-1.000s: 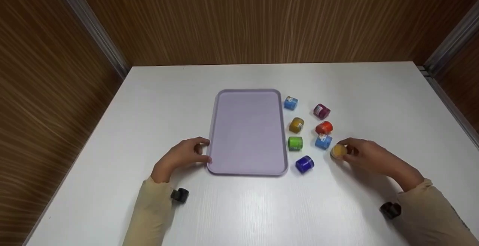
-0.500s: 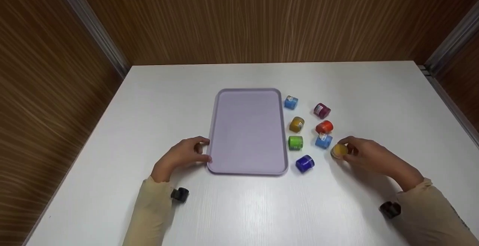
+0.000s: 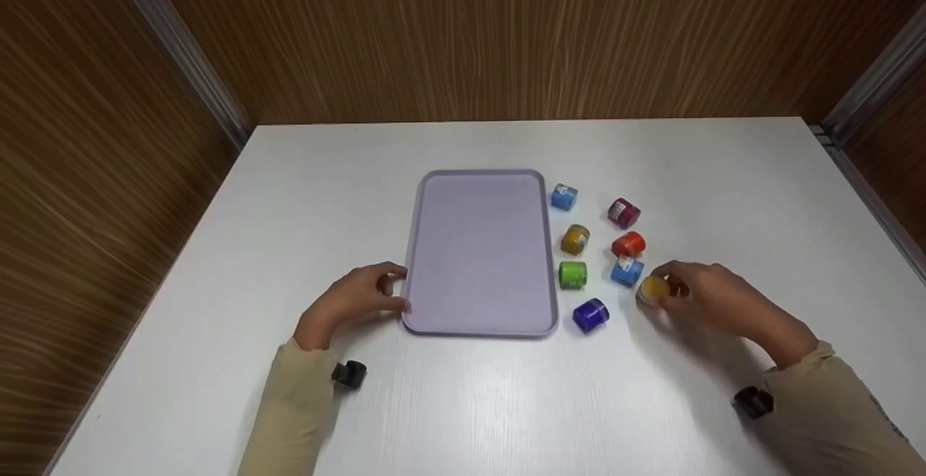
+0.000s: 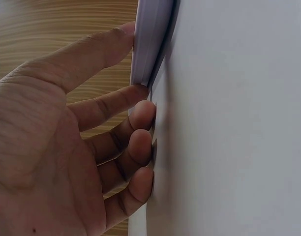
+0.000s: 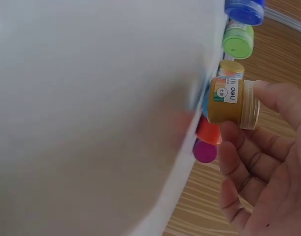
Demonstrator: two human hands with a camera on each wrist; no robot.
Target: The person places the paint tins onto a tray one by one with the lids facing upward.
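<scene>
I judge this a pick-up: right hand (image 3: 712, 296) pinching a round ochre plastic jar (image 5: 223, 107); leftward of it, left hand (image 3: 350, 298) spread against the lavender plastic tray (image 3: 481, 252). Next calls for steady lifting.

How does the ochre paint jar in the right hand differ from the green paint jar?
Colour: the ochre paint jar is yellowish brown; the green paint jar is bright lime. Pose: the ochre paint jar is roughly upright, lid up; the green paint jar lies on its side. Contact: the right hand holds the ochre paint jar; no hand touches the green paint jar beside the tray. Both are short, cylindrical jars.
</scene>
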